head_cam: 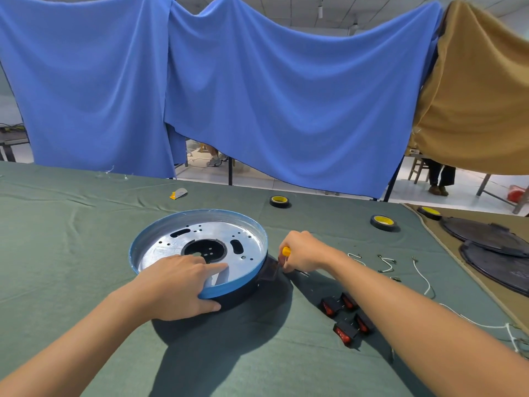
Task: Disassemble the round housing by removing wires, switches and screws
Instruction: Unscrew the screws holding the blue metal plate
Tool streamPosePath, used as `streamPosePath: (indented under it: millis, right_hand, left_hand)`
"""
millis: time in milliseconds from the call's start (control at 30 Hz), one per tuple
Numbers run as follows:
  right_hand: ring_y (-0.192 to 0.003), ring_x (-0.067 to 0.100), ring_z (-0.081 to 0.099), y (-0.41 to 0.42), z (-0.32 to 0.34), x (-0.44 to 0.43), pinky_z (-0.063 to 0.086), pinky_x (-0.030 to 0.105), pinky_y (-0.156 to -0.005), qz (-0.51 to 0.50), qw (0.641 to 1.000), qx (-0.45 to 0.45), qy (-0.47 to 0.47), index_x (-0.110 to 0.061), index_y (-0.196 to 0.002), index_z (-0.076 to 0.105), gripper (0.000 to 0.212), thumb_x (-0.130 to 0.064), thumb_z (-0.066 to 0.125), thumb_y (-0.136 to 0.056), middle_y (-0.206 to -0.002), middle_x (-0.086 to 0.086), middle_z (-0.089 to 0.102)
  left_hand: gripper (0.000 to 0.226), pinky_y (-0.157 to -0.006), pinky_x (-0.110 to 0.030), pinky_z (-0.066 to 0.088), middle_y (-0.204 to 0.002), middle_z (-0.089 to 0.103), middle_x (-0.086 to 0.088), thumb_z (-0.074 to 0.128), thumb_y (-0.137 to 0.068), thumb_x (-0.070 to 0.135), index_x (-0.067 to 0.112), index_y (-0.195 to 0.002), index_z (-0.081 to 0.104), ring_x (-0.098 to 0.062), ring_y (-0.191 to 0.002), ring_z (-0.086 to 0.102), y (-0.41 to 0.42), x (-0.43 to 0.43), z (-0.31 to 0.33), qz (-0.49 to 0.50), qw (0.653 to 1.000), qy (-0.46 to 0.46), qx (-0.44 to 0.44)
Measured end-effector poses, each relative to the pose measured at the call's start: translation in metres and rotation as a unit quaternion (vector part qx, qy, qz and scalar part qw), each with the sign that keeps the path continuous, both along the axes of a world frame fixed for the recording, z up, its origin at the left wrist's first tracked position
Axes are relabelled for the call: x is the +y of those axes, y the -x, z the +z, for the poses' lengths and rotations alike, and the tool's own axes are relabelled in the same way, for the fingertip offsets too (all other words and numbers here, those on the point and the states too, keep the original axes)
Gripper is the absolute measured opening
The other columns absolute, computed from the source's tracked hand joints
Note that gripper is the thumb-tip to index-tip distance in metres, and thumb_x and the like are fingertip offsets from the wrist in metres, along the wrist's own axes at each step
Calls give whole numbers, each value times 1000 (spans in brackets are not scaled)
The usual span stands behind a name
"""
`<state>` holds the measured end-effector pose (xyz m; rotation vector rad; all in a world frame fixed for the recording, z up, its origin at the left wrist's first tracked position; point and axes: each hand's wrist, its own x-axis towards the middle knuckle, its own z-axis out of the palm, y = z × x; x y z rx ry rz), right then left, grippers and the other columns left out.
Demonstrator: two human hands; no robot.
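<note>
- Right now the round housing (160, 230) sits open side up on the green cloth (86, 224), with a blue rim and a shiny silver plate inside
- The left hand (174, 285) holds its near edge, with the thumb outside on the dark wall and the fingers over the rim
- The right hand (303, 250) is curled tight round a screwdriver (286, 250) with a yellow handle
- It is just beside a black piece (270, 272) that sticks out of the housing's right side; I cannot tell if the tip touches a screw
- Four black switches (346, 316) with red buttons lie near the right arm, apart from the housing
- Thin white wires (386, 263) lie loose further right
- Three tape rolls (279, 201) sit further back, and two dark round lids (486, 236) lie far right
</note>
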<state>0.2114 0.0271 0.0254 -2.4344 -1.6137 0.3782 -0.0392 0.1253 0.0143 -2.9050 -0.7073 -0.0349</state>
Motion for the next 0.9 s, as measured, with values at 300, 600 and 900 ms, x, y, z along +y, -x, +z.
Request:
streamPosePath:
  millis: [300,600,900]
  right_hand:
    - [-72,18,59,-12,10,-20,50,32,-62,-42,999,15,0,-1,-85,70,16,-12,73,-72,-79,5,65]
    - [-83,21,64,-13,-8,-19,58,41,-77,-44,999,-27,-16,-14,-78,71,11,-19,80,-74,-87,5,69]
    - [-88,26,62,-17,-4,-21,54,38,-74,-111,994,-21,5,-10,-87,59,44,-38,86,-67,-92,8,64]
  left_hand:
    - [70,-73,-29,35,-93,44,17,46,-81,75,50,-142,26,-11,-87,45,-1,0,-1,8,1000,0,-1]
    - [72,-74,-29,36,-97,45,17,46,-81,75,50,-145,23,-12,-89,46,-1,-1,-1,13,1000,3,1]
    - [66,-73,-31,37,-95,47,16,47,-82,74,49,-140,28,-13,-87,48,-1,-1,0,5,1000,0,-1]
